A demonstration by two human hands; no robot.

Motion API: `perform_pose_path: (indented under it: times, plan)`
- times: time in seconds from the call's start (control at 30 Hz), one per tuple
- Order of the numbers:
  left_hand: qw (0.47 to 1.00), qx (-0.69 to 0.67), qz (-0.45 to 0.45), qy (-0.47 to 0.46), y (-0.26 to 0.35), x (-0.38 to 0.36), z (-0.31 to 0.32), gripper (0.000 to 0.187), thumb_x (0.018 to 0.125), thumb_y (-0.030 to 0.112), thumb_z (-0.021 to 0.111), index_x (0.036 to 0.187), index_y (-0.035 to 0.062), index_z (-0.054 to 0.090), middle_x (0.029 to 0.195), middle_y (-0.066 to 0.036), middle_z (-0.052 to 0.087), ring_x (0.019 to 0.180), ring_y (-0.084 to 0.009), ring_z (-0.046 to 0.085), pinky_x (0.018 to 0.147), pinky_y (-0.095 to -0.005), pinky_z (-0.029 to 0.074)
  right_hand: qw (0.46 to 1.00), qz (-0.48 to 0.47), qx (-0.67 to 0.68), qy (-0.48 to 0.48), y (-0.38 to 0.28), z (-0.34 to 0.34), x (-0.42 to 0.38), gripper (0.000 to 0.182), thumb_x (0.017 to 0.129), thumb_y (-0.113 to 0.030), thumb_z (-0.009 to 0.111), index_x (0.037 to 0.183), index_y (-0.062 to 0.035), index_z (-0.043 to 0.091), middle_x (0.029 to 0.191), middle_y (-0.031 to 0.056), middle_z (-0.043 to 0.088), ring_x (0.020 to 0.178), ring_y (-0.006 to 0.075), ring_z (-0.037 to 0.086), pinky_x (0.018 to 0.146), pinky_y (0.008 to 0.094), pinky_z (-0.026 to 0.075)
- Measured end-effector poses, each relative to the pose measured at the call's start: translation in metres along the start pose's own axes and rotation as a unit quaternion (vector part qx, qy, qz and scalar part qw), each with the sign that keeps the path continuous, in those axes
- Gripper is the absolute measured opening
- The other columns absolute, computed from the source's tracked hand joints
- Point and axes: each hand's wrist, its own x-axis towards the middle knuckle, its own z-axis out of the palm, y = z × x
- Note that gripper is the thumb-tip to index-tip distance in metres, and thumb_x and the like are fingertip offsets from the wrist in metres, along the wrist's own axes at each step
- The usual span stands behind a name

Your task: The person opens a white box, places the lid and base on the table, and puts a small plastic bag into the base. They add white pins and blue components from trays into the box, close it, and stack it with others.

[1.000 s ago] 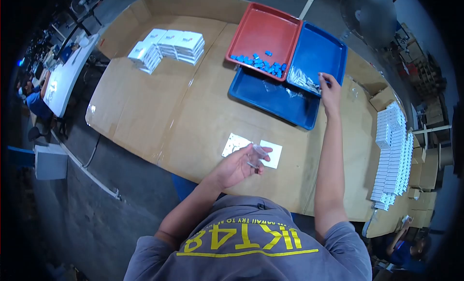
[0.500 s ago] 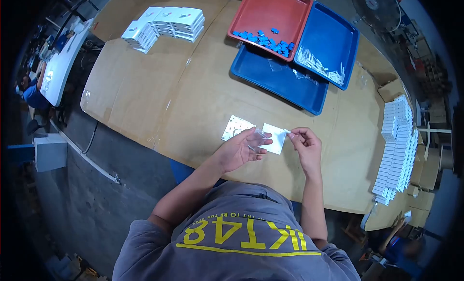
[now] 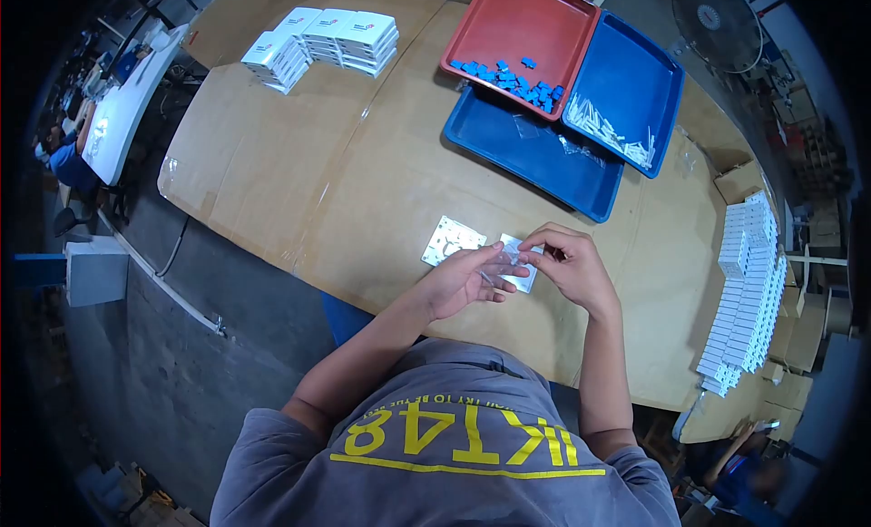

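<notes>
My left hand (image 3: 461, 280) is palm up, closed on a small clear plastic bag (image 3: 510, 263) between thumb and fingers. My right hand (image 3: 579, 271) reaches in from the right, its thumb and forefinger pinched at the edge of the bag. Whatever lies within that pinch is too small to make out. Beneath the bag, a flat white square piece (image 3: 523, 283) rests on the cardboard-covered table, partly covered by both hands. Just left of it lies a white plate with small holes and markings (image 3: 450, 239), close to my left fingertips.
Ahead stand a red tray (image 3: 522, 24) of blue pieces, a blue tray (image 3: 635, 55) of white sticks, and a lower blue tray (image 3: 508, 146) with clear bags. White boxes (image 3: 349, 37) are stacked far left, more white stacks (image 3: 744, 291) right. Other people work at both sides.
My right hand has moved left to the bag, bringing its pinched fingers over the white square. Earlier a small white tip showed in that pinch. My left hand keeps hold of the bag.
</notes>
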Motion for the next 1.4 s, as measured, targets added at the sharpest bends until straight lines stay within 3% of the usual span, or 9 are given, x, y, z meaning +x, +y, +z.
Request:
perform_pose_path:
  times: [0.2, 0.4, 0.5, 0.53, 0.67, 0.77, 0.97, 1.17, 1.4]
  plan:
    - [1.0, 0.012, 0.005, -0.009, 0.001, -0.001, 0.002, 0.043, 0.114, 0.04, 0.041, 0.132, 0.0055, 0.06, 0.12, -0.011, 0.071, 0.096, -0.0183, 0.069, 0.085, -0.0354, 0.058, 0.988, -0.069, 0.072, -0.121, 0.012, 0.004, 0.015, 0.012, 0.094, -0.004, 0.07, 0.103, 0.0017, 0.076, 0.122, 0.0109, 0.069, 0.105, 0.0213, 0.065, 0.09, 0.0338, 0.052]
    - [0.997, -0.048, 0.03, -0.058, -0.003, 0.0, -0.006, 0.039, 0.113, 0.037, 0.045, 0.13, 0.0058, 0.06, 0.117, -0.011, 0.072, 0.096, -0.0187, 0.07, 0.086, -0.0359, 0.058, 0.983, -0.051, 0.139, -0.108, 0.007, 0.004, 0.011, 0.026, 0.107, -0.018, 0.059, 0.11, 0.0029, 0.074, 0.13, 0.0141, 0.067, 0.113, 0.0253, 0.064, 0.098, 0.0362, 0.052]
    - [0.999, -0.02, 0.02, -0.037, -0.01, 0.004, -0.01, 0.039, 0.113, 0.036, 0.045, 0.133, 0.0054, 0.058, 0.112, -0.009, 0.071, 0.094, -0.0175, 0.07, 0.088, -0.0356, 0.058, 0.978, -0.055, 0.045, -0.194, -0.001, 0.011, 0.007, 0.03, 0.108, -0.021, 0.057, 0.112, 0.0038, 0.074, 0.132, 0.0154, 0.067, 0.113, 0.0246, 0.065, 0.098, 0.0356, 0.052]
    - [0.999, -0.005, 0.013, -0.029, -0.006, 0.003, -0.005, 0.039, 0.113, 0.035, 0.045, 0.134, 0.0048, 0.059, 0.111, -0.009, 0.071, 0.094, -0.0174, 0.069, 0.088, -0.0356, 0.058, 0.966, 0.027, 0.088, -0.243, -0.009, 0.009, 0.007, 0.033, 0.109, -0.024, 0.056, 0.116, 0.0027, 0.073, 0.134, 0.0152, 0.067, 0.123, 0.0266, 0.063, 0.104, 0.0364, 0.049]
    - [0.999, 0.013, -0.014, -0.027, -0.008, 0.002, -0.006, 0.046, 0.113, 0.037, 0.041, 0.135, 0.0012, 0.059, 0.111, -0.01, 0.071, 0.095, -0.0199, 0.069, 0.09, -0.0371, 0.057, 0.98, -0.029, 0.145, -0.133, 0.013, -0.013, 0.001, 0.03, 0.108, -0.023, 0.057, 0.113, 0.0008, 0.076, 0.124, 0.0127, 0.072, 0.108, 0.021, 0.067, 0.098, 0.0342, 0.052]
    - [0.999, 0.036, -0.02, -0.018, -0.004, -0.004, -0.01, 0.053, 0.114, 0.041, 0.034, 0.137, 0.0, 0.058, 0.112, -0.012, 0.071, 0.096, -0.0229, 0.069, 0.092, -0.0388, 0.056, 0.996, 0.018, 0.085, 0.006, 0.027, -0.056, 0.008, 0.028, 0.107, -0.021, 0.059, 0.112, 0.0001, 0.077, 0.118, 0.0101, 0.075, 0.103, 0.0179, 0.068, 0.094, 0.0325, 0.053]
    - [0.999, -0.01, -0.015, -0.044, -0.013, -0.014, -0.031, 0.056, 0.114, 0.043, 0.031, 0.138, -0.0005, 0.057, 0.115, -0.014, 0.071, 0.097, -0.0244, 0.07, 0.092, -0.04, 0.056, 0.919, 0.157, -0.207, 0.295, 0.081, -0.152, 0.038, 0.02, 0.095, -0.018, 0.066, 0.109, -0.0083, 0.078, 0.104, 0.0158, 0.076, 0.094, 0.0324, 0.073, 0.085, 0.0385, 0.056]
    - [0.999, -0.013, -0.018, -0.026, -0.026, -0.016, -0.035, 0.056, 0.114, 0.042, 0.032, 0.138, -0.0028, 0.057, 0.116, -0.016, 0.071, 0.097, -0.0234, 0.069, 0.092, -0.039, 0.056, 0.919, 0.12, -0.292, 0.235, 0.131, -0.181, 0.098, 0.02, 0.094, -0.017, 0.063, 0.103, -0.0105, 0.079, 0.109, 0.0153, 0.076, 0.102, 0.0362, 0.072, 0.091, 0.0447, 0.056]
    - [1.0, 0.0, -0.015, -0.023, -0.027, -0.022, -0.027, 0.054, 0.114, 0.042, 0.034, 0.138, -0.0009, 0.057, 0.117, -0.014, 0.072, 0.096, -0.0205, 0.069, 0.091, -0.0357, 0.055, 0.872, 0.196, -0.393, 0.216, 0.14, -0.201, 0.125, 0.022, 0.084, -0.02, 0.071, 0.103, -0.0123, 0.08, 0.104, 0.0164, 0.077, 0.101, 0.0355, 0.072, 0.09, 0.0464, 0.058]
